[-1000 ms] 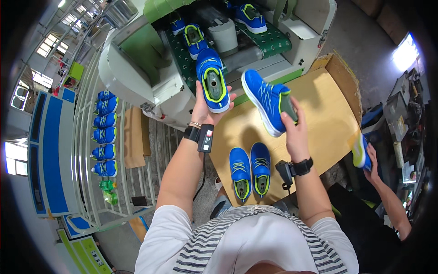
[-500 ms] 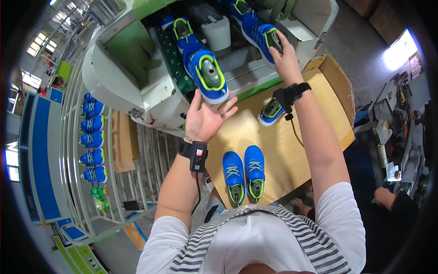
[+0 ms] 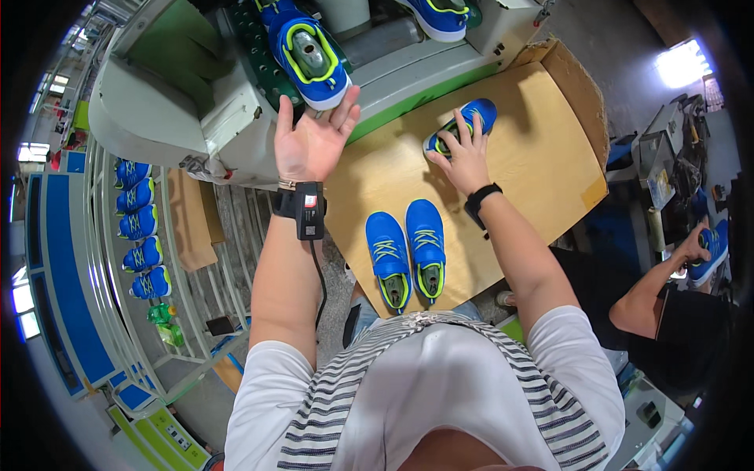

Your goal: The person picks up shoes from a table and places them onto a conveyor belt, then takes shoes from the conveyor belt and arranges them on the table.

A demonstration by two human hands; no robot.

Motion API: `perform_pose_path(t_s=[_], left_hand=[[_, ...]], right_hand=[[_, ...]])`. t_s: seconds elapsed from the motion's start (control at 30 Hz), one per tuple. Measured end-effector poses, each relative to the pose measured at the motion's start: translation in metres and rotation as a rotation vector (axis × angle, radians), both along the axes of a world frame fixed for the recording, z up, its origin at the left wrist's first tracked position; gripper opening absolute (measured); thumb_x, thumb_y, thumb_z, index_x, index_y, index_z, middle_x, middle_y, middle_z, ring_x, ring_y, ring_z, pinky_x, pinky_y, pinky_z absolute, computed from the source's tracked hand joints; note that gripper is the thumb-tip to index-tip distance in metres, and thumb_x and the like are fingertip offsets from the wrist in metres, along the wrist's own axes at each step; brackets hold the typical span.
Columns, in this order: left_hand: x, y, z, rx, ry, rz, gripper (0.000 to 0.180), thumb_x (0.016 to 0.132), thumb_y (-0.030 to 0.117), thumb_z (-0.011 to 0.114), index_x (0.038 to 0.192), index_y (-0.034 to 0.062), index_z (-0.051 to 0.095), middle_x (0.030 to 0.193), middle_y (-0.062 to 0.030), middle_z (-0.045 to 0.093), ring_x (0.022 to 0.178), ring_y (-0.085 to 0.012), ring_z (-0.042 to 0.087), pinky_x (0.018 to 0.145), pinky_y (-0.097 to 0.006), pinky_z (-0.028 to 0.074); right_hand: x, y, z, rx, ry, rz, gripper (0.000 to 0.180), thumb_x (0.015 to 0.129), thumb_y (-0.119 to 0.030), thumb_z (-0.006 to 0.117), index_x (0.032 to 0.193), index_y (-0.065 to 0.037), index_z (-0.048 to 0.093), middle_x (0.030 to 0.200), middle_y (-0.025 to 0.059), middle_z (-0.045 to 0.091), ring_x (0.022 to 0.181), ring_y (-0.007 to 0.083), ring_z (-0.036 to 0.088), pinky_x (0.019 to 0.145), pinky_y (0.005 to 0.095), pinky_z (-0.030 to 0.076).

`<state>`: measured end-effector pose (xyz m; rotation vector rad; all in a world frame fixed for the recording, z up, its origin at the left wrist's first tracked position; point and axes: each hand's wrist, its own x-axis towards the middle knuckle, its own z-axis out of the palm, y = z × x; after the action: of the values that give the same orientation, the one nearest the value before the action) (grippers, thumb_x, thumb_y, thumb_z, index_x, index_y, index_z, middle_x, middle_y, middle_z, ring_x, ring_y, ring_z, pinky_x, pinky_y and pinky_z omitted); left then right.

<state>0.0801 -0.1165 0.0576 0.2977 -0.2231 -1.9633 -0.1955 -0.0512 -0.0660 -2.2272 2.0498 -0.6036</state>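
A blue shoe (image 3: 330, 88) with yellow-green collar lining and a grey last inside sticks heel-first out of the machine. Just below its heel, my left hand (image 3: 310, 145) is turned palm up with the fingers spread, the fingertips at or near the sole. My right hand (image 3: 465, 157) reaches down over another blue shoe (image 3: 481, 112) lying on the tan board, its thumb and fingers around the collar opening. Nearer me, a left shoe (image 3: 385, 245) and a right shoe (image 3: 426, 235) stand side by side, toes away from me.
The pale machine (image 3: 153, 102) spans the far side, with one more shoe (image 3: 440, 20) in its right part. A cardboard flap (image 3: 572, 94) borders the tan board (image 3: 542, 165). At left, a rack (image 3: 184, 302) holds several blue shoes (image 3: 140, 224). A co-worker's hand (image 3: 693, 245) holds a shoe at right.
My right hand has left the shoe in the machine's right part and come down onto the shoe on the board. My left hand stays below the left heel. The view has shifted.
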Motion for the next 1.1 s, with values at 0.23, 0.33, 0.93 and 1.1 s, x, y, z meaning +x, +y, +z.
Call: perform_pose_path(t_s=[0.23,0.33,0.93,1.1], left_hand=[[-0.017,0.066,-0.019,-0.053,-0.719,-0.244,0.060,0.099,0.042,0.051,0.142,0.0040,0.037,0.145,-0.0194,0.044,0.137,-0.0313,0.041,0.109,-0.045,0.036],[-0.041,0.115,-0.054,-0.826,-1.438,-0.394,0.060,0.096,0.039,0.058,0.145,0.0081,0.041,0.143,-0.0108,0.050,0.134,-0.0261,0.044,0.109,-0.039,0.035],[-0.051,0.179,-0.106,-1.508,-1.658,-0.634,0.063,0.096,0.035,0.056,0.141,-0.0049,0.039,0.152,-0.0241,0.032,0.141,-0.0425,0.026,0.117,-0.048,0.021],[-0.053,0.171,-0.113,-1.561,-1.628,-0.647,0.063,0.097,0.038,0.054,0.142,-0.0049,0.038,0.152,-0.0242,0.032,0.141,-0.0427,0.026,0.117,-0.048,0.022]], right_hand=[[-0.014,0.004,-0.032,-0.153,-0.510,-0.185,0.028,0.076,-0.005,0.071,0.100,-0.010,0.058,0.144,0.0320,0.030,0.138,0.0486,0.026,0.112,0.0468,0.030],[-0.035,0.032,-0.019,-0.134,-0.525,-0.060,0.028,0.073,0.002,0.064,0.099,-0.011,0.061,0.135,0.0309,0.041,0.126,0.0504,0.040,0.107,0.0468,0.036],[0.075,0.351,0.002,-0.174,-0.564,-0.634,0.041,0.083,-0.011,0.063,0.124,-0.009,0.060,0.147,0.0264,0.032,0.132,0.0429,0.040,0.108,0.0433,0.039],[0.153,0.474,-0.056,0.061,-0.667,-1.448,0.046,0.080,-0.016,0.064,0.125,-0.010,0.058,0.144,0.0284,0.034,0.120,0.0460,0.051,0.102,0.0463,0.044]])
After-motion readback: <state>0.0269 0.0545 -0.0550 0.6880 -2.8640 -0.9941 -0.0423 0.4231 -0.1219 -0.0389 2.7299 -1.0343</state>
